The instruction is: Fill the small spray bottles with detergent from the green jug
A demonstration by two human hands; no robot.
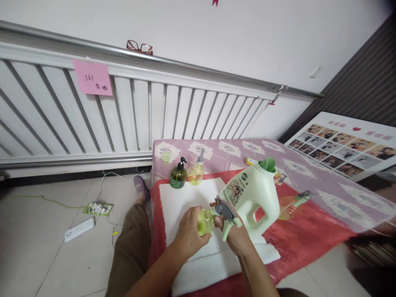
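Note:
My left hand point(189, 232) is wrapped around a small clear bottle of yellow-green liquid point(204, 222) held over a white towel point(185, 202). My right hand point(232, 236) grips the grey and green trigger spray head point(227, 212) at the bottle's top. Just behind my hands stands a large pale green jug with a handle point(252, 198), a green funnel point(267, 164) sitting in its mouth.
A dark green pump bottle point(178, 175) and a clear spray bottle point(197, 171) stand at the towel's far edge. Another bottle point(291, 205) lies on the red cloth to the right. A white radiator point(123, 119), a power bank point(79, 229) and a photo board point(346, 144) surround the low table.

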